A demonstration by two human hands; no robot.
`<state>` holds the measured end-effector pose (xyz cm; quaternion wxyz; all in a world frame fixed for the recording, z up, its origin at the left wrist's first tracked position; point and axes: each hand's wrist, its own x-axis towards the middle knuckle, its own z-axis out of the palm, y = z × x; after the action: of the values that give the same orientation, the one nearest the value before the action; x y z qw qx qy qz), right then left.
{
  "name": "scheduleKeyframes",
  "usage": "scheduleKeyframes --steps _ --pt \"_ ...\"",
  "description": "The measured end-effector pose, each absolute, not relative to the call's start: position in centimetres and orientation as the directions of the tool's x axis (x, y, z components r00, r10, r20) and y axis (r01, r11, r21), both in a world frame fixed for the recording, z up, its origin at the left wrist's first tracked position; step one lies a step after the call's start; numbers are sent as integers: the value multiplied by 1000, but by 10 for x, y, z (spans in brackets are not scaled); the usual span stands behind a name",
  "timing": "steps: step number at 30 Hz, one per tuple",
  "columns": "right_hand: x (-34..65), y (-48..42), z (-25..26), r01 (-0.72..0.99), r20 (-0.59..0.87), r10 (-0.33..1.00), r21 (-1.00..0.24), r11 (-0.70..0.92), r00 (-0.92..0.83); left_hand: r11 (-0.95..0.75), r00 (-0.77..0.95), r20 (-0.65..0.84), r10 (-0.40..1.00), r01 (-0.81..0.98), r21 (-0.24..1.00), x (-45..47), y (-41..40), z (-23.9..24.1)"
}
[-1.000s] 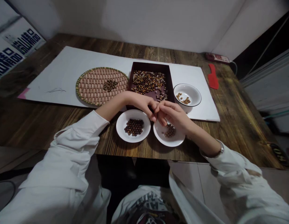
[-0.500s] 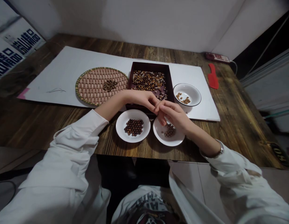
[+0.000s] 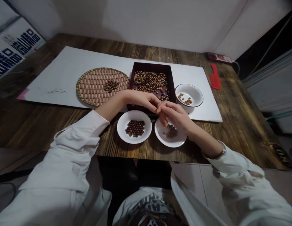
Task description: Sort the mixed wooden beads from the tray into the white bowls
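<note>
My left hand (image 3: 147, 99) and my right hand (image 3: 174, 113) meet at the fingertips over the near edge of a dark red tray (image 3: 169, 75). Fingers and thumbs of both are pinched together; whatever lies between them is too small or hidden to make out. The tray holds many mixed beads (image 3: 150, 81) in brown, yellow and pale shades. Under my right hand is a white dish (image 3: 173, 143) with small dull brown beads (image 3: 171, 131), partly covered by the hand. Left of it, another white dish (image 3: 121, 127) carries shiny dark brown beads (image 3: 135, 128).
A round woven mat (image 3: 91, 84) with greenish-brown beads (image 3: 111, 85) lies left of the tray. To the right stands a white bowl (image 3: 196, 95) with yellowish beads (image 3: 188, 101). A white board (image 3: 65, 69) lies beneath them. Farther right are a red comb-shaped piece (image 3: 215, 78) and a power strip (image 3: 220, 58).
</note>
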<state>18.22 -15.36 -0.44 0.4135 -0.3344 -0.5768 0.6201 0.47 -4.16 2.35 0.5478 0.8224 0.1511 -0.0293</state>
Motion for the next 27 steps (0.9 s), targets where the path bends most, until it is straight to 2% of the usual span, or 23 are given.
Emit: scheduleKeyframes --steps 4,8,10,13,16,19,24,27 --pt "182 -154 -6 -101 67 885 -995 23 -461 -396 941 -87 326 220 892 7 -38 19" --pt "182 -155 -5 -77 56 883 -997 23 -467 -475 860 63 506 217 853 12 -29 4" --pt "182 -155 -5 -77 53 883 -997 19 -467 -565 806 134 576 275 778 15 -24 -5" --pt "182 -156 -4 -81 53 882 -997 17 -468 -691 759 198 620 408 598 16 -22 -14" --pt "182 -155 -4 -88 57 880 -996 17 -472 -712 716 194 670 546 442 16 -26 -14" --pt "182 -155 -4 -85 55 879 -996 17 -474 -669 661 161 733 658 345 15 -31 -12" --pt "182 -155 -4 -66 51 879 -998 22 -474 -553 553 77 830 797 241 13 -33 -15" --pt "182 -155 -4 -79 64 874 -996 30 -481 -486 507 -71 859 851 197 15 -33 -16"
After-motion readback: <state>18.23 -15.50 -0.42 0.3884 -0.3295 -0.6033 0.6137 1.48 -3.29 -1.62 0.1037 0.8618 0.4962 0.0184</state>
